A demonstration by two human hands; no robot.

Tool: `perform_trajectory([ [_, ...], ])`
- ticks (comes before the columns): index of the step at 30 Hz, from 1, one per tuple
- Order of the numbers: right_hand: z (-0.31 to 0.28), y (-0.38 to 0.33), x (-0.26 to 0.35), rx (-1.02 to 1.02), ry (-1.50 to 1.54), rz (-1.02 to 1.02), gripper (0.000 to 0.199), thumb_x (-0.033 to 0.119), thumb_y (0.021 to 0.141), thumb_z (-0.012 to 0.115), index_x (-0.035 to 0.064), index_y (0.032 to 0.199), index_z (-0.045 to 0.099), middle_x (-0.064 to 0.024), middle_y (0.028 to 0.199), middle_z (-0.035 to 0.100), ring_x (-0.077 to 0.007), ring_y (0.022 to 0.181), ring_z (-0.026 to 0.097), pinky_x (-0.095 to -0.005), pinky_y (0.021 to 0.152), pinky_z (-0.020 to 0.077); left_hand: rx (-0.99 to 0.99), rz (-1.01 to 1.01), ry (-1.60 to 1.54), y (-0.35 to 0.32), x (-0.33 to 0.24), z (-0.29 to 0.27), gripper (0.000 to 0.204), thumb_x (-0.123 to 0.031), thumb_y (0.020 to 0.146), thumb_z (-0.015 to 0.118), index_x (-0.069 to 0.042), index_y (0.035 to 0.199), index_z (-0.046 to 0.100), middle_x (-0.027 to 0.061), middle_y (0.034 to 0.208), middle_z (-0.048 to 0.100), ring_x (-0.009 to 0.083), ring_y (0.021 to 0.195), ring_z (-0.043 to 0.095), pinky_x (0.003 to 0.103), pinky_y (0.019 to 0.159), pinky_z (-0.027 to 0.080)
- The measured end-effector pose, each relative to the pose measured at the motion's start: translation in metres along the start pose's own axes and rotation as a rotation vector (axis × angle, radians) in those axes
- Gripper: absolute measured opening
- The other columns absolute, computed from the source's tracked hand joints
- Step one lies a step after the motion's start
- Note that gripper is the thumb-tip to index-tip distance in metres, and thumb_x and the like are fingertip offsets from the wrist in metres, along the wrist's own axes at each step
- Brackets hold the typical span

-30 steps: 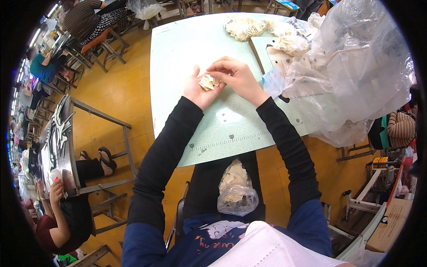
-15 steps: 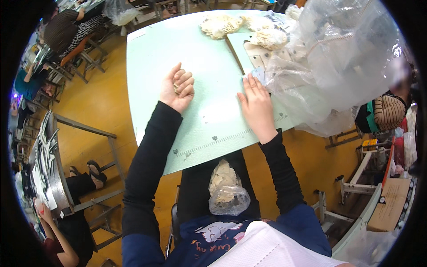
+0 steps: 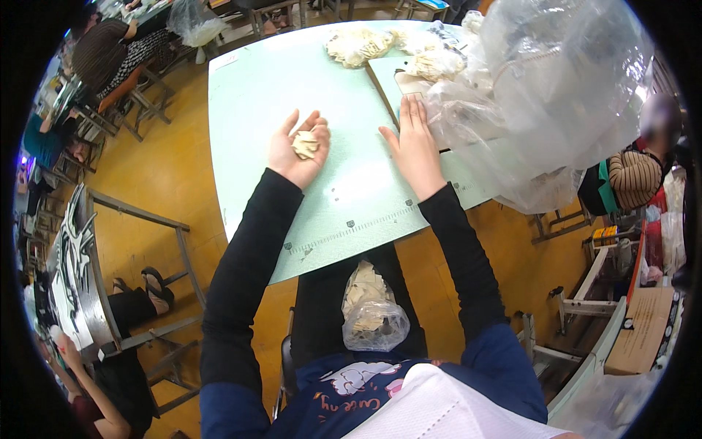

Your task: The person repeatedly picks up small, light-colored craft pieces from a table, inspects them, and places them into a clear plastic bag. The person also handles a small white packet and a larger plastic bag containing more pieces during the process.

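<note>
Palm up over the table, my left hand [image 3: 300,150] cups a small pile of cream-coloured flat pieces [image 3: 306,144], its fingers half curled round them. My right hand [image 3: 415,146] lies flat, fingers stretched, across the edge of a raised board [image 3: 382,84]. Its fingertips touch a pale sheet [image 3: 413,84] on that board and hold nothing that I can see. A clear plastic bag [image 3: 475,121] spreads beside the fingers and partly covers the board. Bundles of similar cream pieces [image 3: 358,45] lie at the far side of the table.
The pale green table [image 3: 256,95] has ruler marks along its near edge. A large clear bag [image 3: 570,80] bulges over its right side. On my lap rests a plastic bag of cream pieces [image 3: 365,289]. Metal frames [image 3: 139,208] stand at the left, and other people sit around.
My left hand has uncurled from a near fist, so the cream pieces show in its palm. The right hand has shifted slightly left and up, and the light blue patch by its fingertips is gone from view.
</note>
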State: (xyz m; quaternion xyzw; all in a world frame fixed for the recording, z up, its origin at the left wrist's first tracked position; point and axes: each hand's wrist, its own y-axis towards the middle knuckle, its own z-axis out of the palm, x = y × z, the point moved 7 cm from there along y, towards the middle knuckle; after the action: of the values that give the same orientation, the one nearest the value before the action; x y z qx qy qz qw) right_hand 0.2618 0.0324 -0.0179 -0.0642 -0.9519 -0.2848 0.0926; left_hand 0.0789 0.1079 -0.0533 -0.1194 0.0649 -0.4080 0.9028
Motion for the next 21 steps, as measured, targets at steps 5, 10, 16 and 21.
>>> perform_trajectory([
  [5, 0.004, -0.013, 0.016, 0.046, -0.041, -0.041, 0.058, 0.029, 0.1, 0.055, -0.0065, 0.144, 0.04, -0.0259, 0.148, 0.042, -0.0383, 0.139, 0.039, -0.0447, 0.114, 0.035, 0.061, 0.041, 0.023, -0.001, 0.011, 0.006, 0.05, -0.03, 0.108, 0.033, 0.007, 0.139, 0.044, 0.0198, 0.135, 0.051, 0.0291, 0.127, 0.049, 0.039, 0.109, 0.043],
  [10, -0.035, -0.01, 0.043, -0.113, 0.162, -0.093, 0.051, 0.022, 0.096, 0.063, -0.0043, 0.138, 0.05, -0.0232, 0.14, 0.052, -0.0374, 0.127, 0.052, -0.0416, 0.103, 0.0455, 0.05, 0.072, 0.123, -0.001, 0.018, 0.008, 0.059, -0.038, 0.109, 0.021, 0.007, 0.138, 0.046, 0.0183, 0.141, 0.051, 0.0272, 0.13, 0.049, 0.038, 0.109, 0.044],
  [16, -0.036, -0.028, 0.106, -0.02, 0.654, -0.082, 0.04, 0.015, 0.087, 0.072, -0.0044, 0.121, 0.063, -0.0193, 0.115, 0.063, -0.0325, 0.103, 0.063, -0.0387, 0.089, 0.0513, 0.066, 0.08, 0.353, -0.001, 0.035, 0.005, 0.066, -0.046, 0.108, 0.014, 0.0, 0.139, 0.049, 0.014, 0.138, 0.055, 0.0247, 0.13, 0.05, 0.038, 0.106, 0.046],
  [21, -0.026, -0.025, 0.113, -0.043, 0.56, -0.077, 0.035, 0.014, 0.087, 0.068, -0.0065, 0.115, 0.063, -0.0209, 0.106, 0.064, -0.0366, 0.098, 0.062, -0.0416, 0.087, 0.0507, 0.001, 0.149, 0.476, -0.004, 0.04, 0.005, 0.07, -0.052, 0.107, 0.014, 0.0, 0.136, 0.051, 0.0135, 0.129, 0.057, 0.0238, 0.123, 0.052, 0.038, 0.106, 0.043],
])
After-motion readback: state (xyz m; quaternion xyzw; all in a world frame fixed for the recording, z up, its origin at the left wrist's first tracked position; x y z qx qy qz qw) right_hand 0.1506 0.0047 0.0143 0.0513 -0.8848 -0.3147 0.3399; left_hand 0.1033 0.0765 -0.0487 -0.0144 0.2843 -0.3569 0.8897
